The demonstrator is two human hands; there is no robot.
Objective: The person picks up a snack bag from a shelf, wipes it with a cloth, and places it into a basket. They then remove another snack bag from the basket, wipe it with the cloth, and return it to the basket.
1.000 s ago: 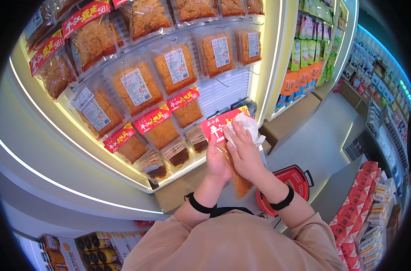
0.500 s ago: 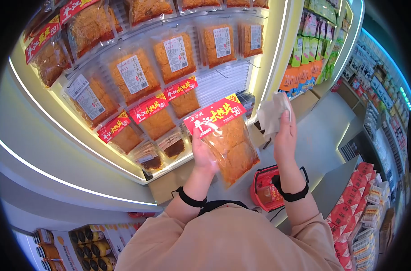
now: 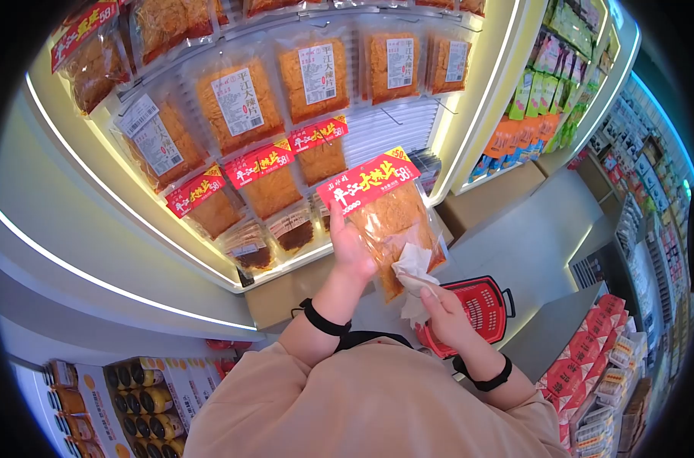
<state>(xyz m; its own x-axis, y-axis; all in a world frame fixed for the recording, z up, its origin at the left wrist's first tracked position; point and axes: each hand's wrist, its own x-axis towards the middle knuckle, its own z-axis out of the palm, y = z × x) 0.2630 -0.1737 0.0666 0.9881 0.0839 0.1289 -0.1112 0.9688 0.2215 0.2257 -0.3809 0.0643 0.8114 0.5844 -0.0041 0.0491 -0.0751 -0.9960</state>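
Observation:
My left hand [image 3: 352, 248] grips the left side of a clear snack bag [image 3: 389, 215] with a red header card and flat orange-brown pieces inside. The bag is held up in front of the display, its printed front towards me. A crumpled white tissue [image 3: 413, 267] is pinched in my right hand [image 3: 444, 311] and lies against the bag's lower front, hiding part of it. The fingers of my left hand behind the bag are hidden.
Similar bags hang on the lit rack [image 3: 244, 285] ahead, with several red-carded ones [image 3: 260, 172] on its lower row. A red shopping basket [image 3: 480, 309] stands on the floor to the right. Red patterned boxes [image 3: 579, 359] line a counter at lower right; jars [image 3: 144, 401] sit at lower left.
My right hand has come down and left with the tissue, from beside the bag onto its lower front. The bag stays in my left hand, and the view has shifted slightly.

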